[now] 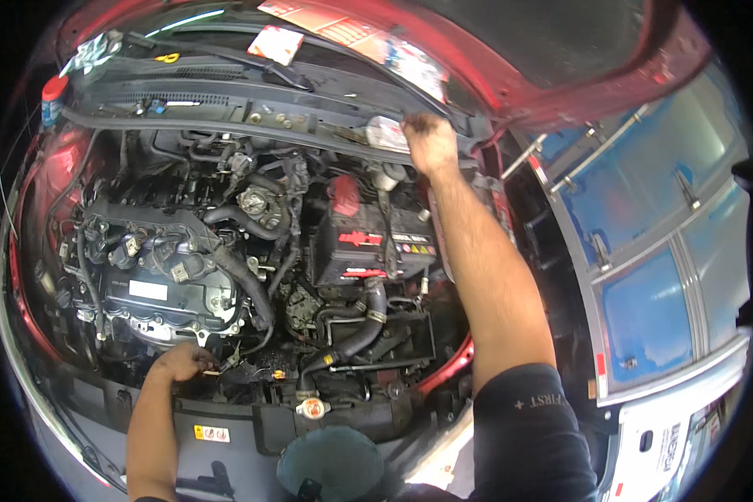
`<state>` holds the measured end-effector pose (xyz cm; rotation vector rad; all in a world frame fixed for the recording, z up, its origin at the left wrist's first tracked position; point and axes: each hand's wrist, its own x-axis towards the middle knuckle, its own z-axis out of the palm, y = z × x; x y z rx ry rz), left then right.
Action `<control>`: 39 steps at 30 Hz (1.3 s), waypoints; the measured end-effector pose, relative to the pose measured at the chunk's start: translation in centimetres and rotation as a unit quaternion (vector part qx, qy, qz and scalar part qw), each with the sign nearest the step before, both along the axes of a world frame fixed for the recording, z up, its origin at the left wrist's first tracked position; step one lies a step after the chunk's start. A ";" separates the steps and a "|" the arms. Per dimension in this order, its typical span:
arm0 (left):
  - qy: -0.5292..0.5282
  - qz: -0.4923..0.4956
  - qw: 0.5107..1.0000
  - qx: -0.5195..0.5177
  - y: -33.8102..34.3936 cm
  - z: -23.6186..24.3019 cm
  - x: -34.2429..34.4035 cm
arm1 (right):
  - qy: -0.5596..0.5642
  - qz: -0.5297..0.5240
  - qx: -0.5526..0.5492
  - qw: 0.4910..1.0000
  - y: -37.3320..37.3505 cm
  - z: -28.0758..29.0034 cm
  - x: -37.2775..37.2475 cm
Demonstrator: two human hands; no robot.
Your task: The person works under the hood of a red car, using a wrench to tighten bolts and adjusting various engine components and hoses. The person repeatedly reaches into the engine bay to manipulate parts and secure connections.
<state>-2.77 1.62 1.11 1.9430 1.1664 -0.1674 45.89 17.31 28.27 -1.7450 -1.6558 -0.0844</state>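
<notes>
My left hand (186,363) is low at the front of the engine (163,293), beside its metal shield, with fingers curled; whatever they hold is too small to make out. Up on the dark cowl below the windscreen, my right hand (431,144) has its fingers curled at the right end of a white crumpled item (382,134); what is within the fingers is hidden. Below that hand sits the black battery (351,251), with a red terminal cover (344,194). A radiator cap (314,408) shows at the front edge of the bay.
The raised red bonnet (519,75) arches overhead. A red-capped can (53,100), yellow-handled tool (167,57), small loose parts (280,120) and paper packet (274,44) lie along the windscreen side. A silver vehicle with blue panels (644,309) stands at the right.
</notes>
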 end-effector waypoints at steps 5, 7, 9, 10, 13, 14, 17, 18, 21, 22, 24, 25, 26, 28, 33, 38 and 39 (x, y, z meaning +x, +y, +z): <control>0.025 0.030 0.999 -0.014 1.5 -1.0 -0.4 | -0.248 -0.036 -0.030 0.968 12.8 -0.1 -0.7; 0.000 0.039 0.999 -0.032 1.8 -1.2 -0.4 | -0.287 -0.069 -0.105 0.950 15.7 -0.8 -1.6; 0.008 0.033 0.999 -0.011 2.0 -1.4 -0.3 | -0.282 -0.090 -0.164 0.941 18.1 -1.2 -2.4; 0.015 0.029 0.999 -0.006 1.9 -1.4 -0.4 | -0.328 -0.095 -0.211 0.916 19.2 -1.1 -2.7; 0.068 0.028 0.997 -0.002 1.7 -1.5 -0.6 | -0.462 -0.147 -0.231 0.843 21.3 -0.7 -2.3; 0.038 0.040 0.998 -0.010 1.7 -1.6 -0.6 | -0.552 -0.137 -0.258 0.781 21.6 -0.4 -2.3; 0.015 0.040 0.999 0.000 2.0 -1.6 -0.5 | -0.336 -0.119 -0.068 0.932 19.1 -1.2 -3.3; 0.008 0.040 0.999 -0.003 2.0 -1.6 -0.5 | -0.176 -0.082 0.069 0.979 16.3 -2.3 -3.8; 0.023 0.041 0.999 -0.009 2.2 -1.2 -0.4 | -0.084 -0.028 0.076 0.993 5.3 -4.0 -7.6; 0.015 0.025 0.999 0.035 2.1 -1.1 -0.4 | -0.243 0.016 0.145 0.959 1.2 -4.6 -9.2; 0.020 0.034 0.999 0.016 2.2 -1.0 -0.3 | 0.059 0.077 -0.008 0.995 -8.8 -7.2 -12.2; 0.021 0.014 1.000 0.002 2.3 -1.1 -0.3 | 0.239 0.151 -0.061 0.957 -12.2 -9.4 -14.4; -0.002 -0.012 1.000 -0.003 2.3 -1.1 -0.2 | 0.337 0.155 -0.125 0.920 -15.9 -11.1 -16.3; -0.011 -0.038 0.999 0.011 2.3 -1.2 -0.2 | 0.453 0.041 -0.249 0.855 -20.6 -14.7 -19.7; 0.001 -0.021 1.000 -0.009 2.1 -0.9 -0.1 | 0.500 0.018 -0.384 0.776 -25.3 -22.4 -25.2; 0.069 -0.011 0.995 0.078 2.1 -1.2 0.2 | 0.529 -0.106 -0.416 0.732 -22.1 -28.4 -26.5; 0.053 -0.029 0.994 0.089 2.1 -1.6 0.2 | 0.539 -0.147 -0.420 0.715 -21.4 -29.7 -26.7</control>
